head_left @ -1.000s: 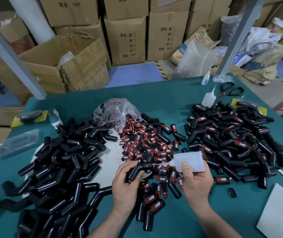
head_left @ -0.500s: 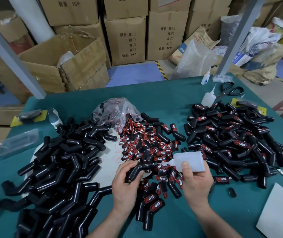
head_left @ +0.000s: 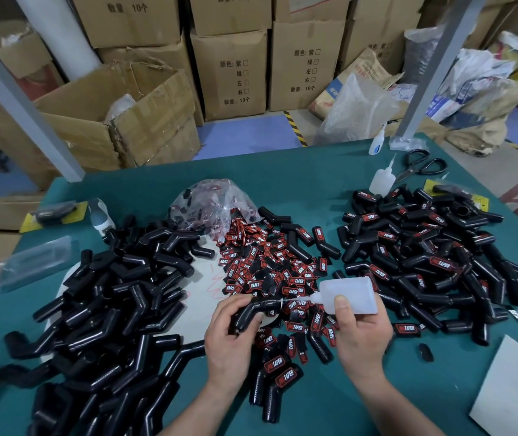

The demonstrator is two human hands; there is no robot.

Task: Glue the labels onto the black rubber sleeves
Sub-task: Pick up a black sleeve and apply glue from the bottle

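My left hand (head_left: 231, 339) grips a bent black rubber sleeve (head_left: 253, 311) over the middle of the green table (head_left: 295, 174). My right hand (head_left: 360, 336) holds a white glue bottle (head_left: 350, 294) on its side, its thin nozzle touching the sleeve's upper end. Below and behind them lies a heap of red-and-black labels (head_left: 270, 269). A big pile of unlabelled sleeves (head_left: 109, 297) is on the left. A pile of labelled sleeves (head_left: 424, 256) is on the right.
A clear bag of labels (head_left: 213, 202) sits behind the heap. Two more glue bottles (head_left: 382, 180) and scissors (head_left: 424, 165) lie at the back right. White card (head_left: 515, 391) is at the front right. Cardboard boxes (head_left: 229, 70) stand beyond the table.
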